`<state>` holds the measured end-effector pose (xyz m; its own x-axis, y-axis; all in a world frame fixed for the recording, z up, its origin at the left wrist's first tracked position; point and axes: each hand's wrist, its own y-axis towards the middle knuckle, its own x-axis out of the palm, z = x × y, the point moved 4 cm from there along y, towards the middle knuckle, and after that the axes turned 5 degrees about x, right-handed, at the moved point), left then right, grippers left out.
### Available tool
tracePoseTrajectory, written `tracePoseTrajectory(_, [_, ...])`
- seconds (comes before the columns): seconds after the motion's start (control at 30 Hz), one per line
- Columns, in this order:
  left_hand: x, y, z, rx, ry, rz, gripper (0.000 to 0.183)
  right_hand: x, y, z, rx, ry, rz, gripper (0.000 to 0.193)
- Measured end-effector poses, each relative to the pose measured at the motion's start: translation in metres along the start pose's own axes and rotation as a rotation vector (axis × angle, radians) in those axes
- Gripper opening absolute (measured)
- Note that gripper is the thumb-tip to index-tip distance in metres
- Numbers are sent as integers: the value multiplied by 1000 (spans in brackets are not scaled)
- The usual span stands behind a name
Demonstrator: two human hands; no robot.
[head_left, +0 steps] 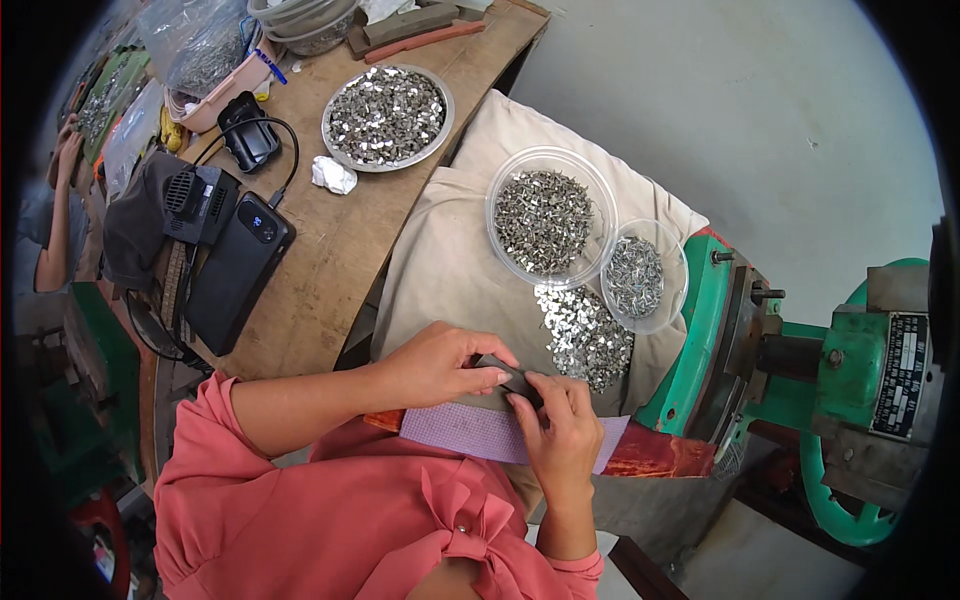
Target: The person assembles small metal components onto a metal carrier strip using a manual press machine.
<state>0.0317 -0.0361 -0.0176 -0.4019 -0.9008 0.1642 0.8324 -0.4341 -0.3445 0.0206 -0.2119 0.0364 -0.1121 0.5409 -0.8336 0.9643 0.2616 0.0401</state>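
A plain grey floor (720, 110) fills the far right, and a wooden desk (310, 285) runs along the left, beside a work surface draped with a beige cloth (435, 245). At the near edge of this cloth, the fingers of the left hand (430, 368) and the right hand (562, 425) are closed on a small dark block (517, 384), gripping it between thumbs and fingertips from either side. Much of the block is covered by the fingers.

Just below the hands lies a strip of purple woven fabric (465, 430). Just beyond the right hand, a loose pile of shiny metal pieces (590, 335) spreads over the cloth. Behind the pile stands a round clear tub (604, 205) of small metal parts, and to its right a smaller clear dish (677, 282) holds more of them. Farther right is a green machine (855, 370) with a handwheel.

On the desk, a pale round bowl (447, 115) is heaped with metal pieces, with a crumpled white wad (333, 175) near its rim. Left of these lie a black rectangular device (240, 275) with a cable plugged in and a black case (250, 132), near a pink basket (230, 92). At the far left edge, another person's bare arm (58, 215) shows.
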Motion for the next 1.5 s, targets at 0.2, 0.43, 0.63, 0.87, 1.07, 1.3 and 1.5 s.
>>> tracePoseTrajectory(0.2, [-3,-2,9,59,103,-43,32,-1,1,1,-12,34,9,25])
tracePoseTrajectory(0.43, [-4,-1,-1,47,-11,-21,33,-40,-29,35,102,91,152,25])
tracePoseTrajectory(0.63, [-2,-1,0,119,9,76,30,-56,-65,89,301,-77,309,25])
tracePoseTrajectory(0.87, [-3,-3,2,83,169,63,29,-56,-66,95,344,-108,310,22])
tracePoseTrajectory(1.07, [-4,-2,-1,104,170,60,28,-42,-45,57,150,-21,328,26])
tracePoseTrajectory(1.3, [-2,1,-11,176,69,60,26,-9,-1,1,-142,22,125,42])
tracePoseTrajectory(1.5, [-2,0,-10,165,77,43,27,7,9,0,-197,-30,21,38])
